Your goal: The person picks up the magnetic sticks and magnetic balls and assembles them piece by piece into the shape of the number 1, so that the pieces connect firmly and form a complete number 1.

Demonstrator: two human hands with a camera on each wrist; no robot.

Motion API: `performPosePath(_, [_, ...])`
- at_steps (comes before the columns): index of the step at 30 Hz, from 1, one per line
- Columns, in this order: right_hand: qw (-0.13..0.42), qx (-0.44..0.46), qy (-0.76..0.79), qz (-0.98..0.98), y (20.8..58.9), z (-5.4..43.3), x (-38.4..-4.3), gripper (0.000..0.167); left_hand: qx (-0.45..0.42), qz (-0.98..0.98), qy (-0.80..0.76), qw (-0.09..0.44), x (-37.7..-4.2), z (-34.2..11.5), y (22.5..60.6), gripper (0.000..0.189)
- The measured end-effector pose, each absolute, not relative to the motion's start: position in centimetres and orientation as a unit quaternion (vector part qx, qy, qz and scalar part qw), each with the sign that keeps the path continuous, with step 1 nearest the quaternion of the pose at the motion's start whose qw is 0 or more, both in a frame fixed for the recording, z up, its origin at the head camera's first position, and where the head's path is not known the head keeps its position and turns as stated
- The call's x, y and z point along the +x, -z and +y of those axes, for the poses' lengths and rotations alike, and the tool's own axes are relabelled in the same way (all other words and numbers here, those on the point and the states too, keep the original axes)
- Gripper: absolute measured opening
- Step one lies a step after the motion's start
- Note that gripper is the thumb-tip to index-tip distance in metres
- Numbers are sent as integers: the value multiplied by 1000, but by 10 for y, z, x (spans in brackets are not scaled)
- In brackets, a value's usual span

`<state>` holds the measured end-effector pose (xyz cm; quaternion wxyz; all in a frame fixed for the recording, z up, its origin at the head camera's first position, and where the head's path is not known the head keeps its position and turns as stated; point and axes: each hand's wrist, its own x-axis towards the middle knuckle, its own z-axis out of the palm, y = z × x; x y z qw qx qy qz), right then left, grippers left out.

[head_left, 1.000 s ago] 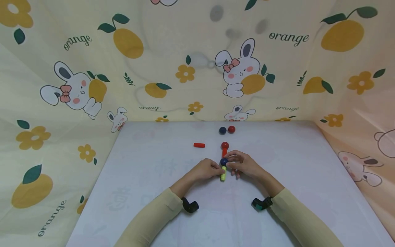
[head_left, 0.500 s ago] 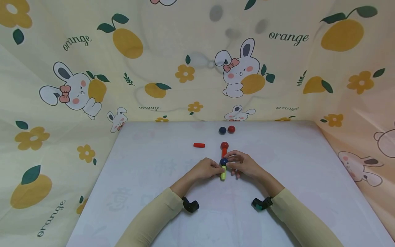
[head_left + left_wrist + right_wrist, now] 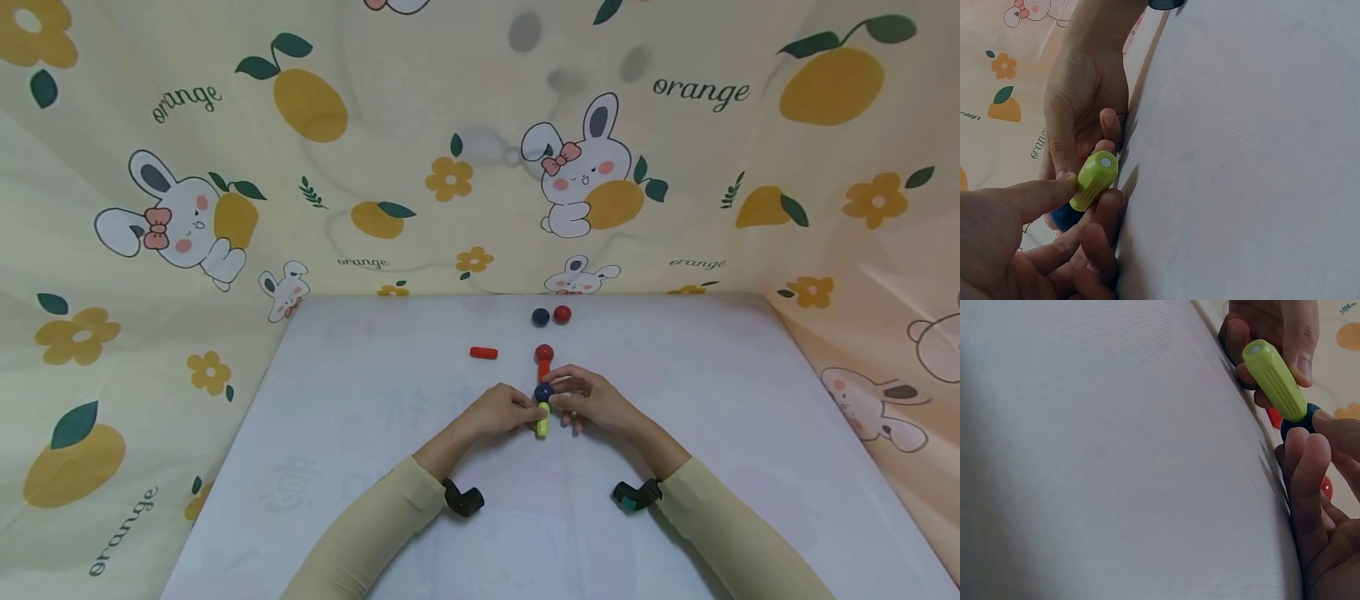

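My left hand (image 3: 498,410) pinches a yellow-green ribbed magnetic rod (image 3: 1275,381) between thumb and fingers; a small silvery disc shows in its near end. The rod's far end meets a dark blue ball (image 3: 543,392), which my right hand (image 3: 592,398) holds between thumb and fingers. Beyond the blue ball a red rod (image 3: 543,370) runs away from me to a red ball (image 3: 543,353), all in one line. In the left wrist view the blue ball (image 3: 1066,217) is partly hidden behind fingers.
A loose red rod (image 3: 483,353) lies left of the line on the white table (image 3: 360,417). Farther back, a second dark blue ball (image 3: 541,317) and a second red ball (image 3: 562,314) sit side by side. A printed cloth (image 3: 480,167) hangs behind the table.
The far red ball and its red rod have shifted very slightly to the left. Both hands keep nearly the same place and grip.
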<state>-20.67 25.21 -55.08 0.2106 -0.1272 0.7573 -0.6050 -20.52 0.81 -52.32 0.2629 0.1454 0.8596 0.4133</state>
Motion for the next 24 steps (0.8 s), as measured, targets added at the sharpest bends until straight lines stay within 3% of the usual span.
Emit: performPosePath(24, [214, -150, 597, 758, 555, 254, -209, 45, 146, 854, -423, 265, -203, 5, 522, 31])
